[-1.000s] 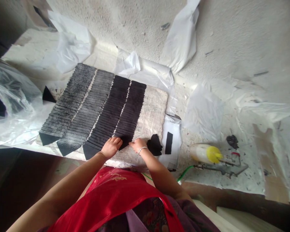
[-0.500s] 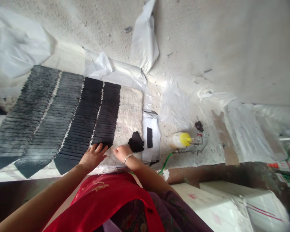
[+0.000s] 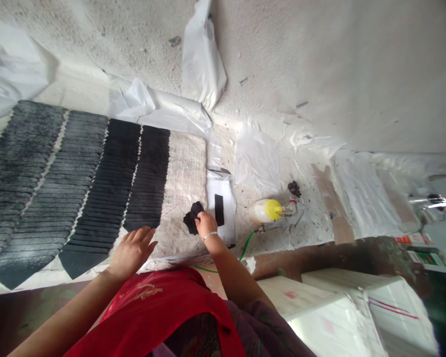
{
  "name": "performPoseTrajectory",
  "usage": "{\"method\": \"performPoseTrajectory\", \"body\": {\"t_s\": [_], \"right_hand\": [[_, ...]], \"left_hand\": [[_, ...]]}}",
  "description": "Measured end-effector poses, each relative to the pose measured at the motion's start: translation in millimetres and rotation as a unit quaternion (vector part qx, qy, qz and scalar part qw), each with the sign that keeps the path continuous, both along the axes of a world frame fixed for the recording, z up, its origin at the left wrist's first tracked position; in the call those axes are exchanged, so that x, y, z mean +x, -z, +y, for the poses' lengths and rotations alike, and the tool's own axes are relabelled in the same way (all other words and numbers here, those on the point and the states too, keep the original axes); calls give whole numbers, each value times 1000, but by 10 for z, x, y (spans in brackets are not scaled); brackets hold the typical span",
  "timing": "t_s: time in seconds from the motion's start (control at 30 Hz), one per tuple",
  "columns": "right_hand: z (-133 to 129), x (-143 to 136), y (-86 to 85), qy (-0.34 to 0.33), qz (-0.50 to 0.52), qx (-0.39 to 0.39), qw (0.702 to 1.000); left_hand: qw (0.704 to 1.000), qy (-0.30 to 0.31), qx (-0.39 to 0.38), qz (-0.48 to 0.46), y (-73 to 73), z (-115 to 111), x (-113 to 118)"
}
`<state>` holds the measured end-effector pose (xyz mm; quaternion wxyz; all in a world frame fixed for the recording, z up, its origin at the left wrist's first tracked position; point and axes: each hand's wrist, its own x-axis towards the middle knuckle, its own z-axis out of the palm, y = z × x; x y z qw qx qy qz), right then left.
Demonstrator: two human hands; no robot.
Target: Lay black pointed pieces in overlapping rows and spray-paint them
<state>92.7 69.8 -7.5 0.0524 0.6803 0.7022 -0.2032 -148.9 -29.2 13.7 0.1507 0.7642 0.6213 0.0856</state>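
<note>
My right hand (image 3: pixel 207 226) is closed with its fingertips on a small heap of black fabric-like pieces (image 3: pixel 190 221); how many pieces it grips is hidden. The heap lies on a coarse woven cloth (image 3: pixel 184 173). My left hand (image 3: pixel 130 251) lies flat, palm down and fingers extended, at the lower end of a row of overlapping black strips (image 3: pixel 148 173). Left of that row runs another black row (image 3: pixel 111 183). Two greyer, speckled rows (image 3: pixel 78 168) lie farther left, with pale zigzag gaps between the rows.
Right of the cloth, a white sheet (image 3: pixel 228 218) bears a black rectangle (image 3: pixel 219 209). Beyond it lies a spray gun with a yellow-capped cup (image 3: pixel 272 210) and a green hose (image 3: pixel 247 246). White boxes (image 3: pixel 330 317) stand below the table's front edge. Plastic sheeting (image 3: pixel 204 64) hangs at the back.
My right hand has moved from beside the last row rightward onto the black heap and closed there. My left hand has flattened near the row's lower end. The whole view has shifted.
</note>
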Motion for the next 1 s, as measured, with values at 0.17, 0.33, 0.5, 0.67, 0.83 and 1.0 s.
{"method": "performPoseTrajectory", "body": {"t_s": [0.17,0.33,0.5,0.67,0.83,1.0], "right_hand": [[44,87,-16,-6,44,-16,999],[6,152,-150,4,135,2,991],[-206,-54,-389,-38,315,40,947],[-309,-305,-481,-16,428,-73,901],[-348,-532,-425,13,469,-159,869],[-421,-804,-379,177,599,-264,735]], "left_hand": [[995,8,-3,-100,14,-52,204],[946,-87,-98,-296,-47,-2,497],[847,-201,-202,-449,-93,132,693],[769,-205,-292,-530,-123,129,550],[603,-260,-349,-668,-147,-1,414],[602,-302,-326,-663,-157,-44,227]]}}
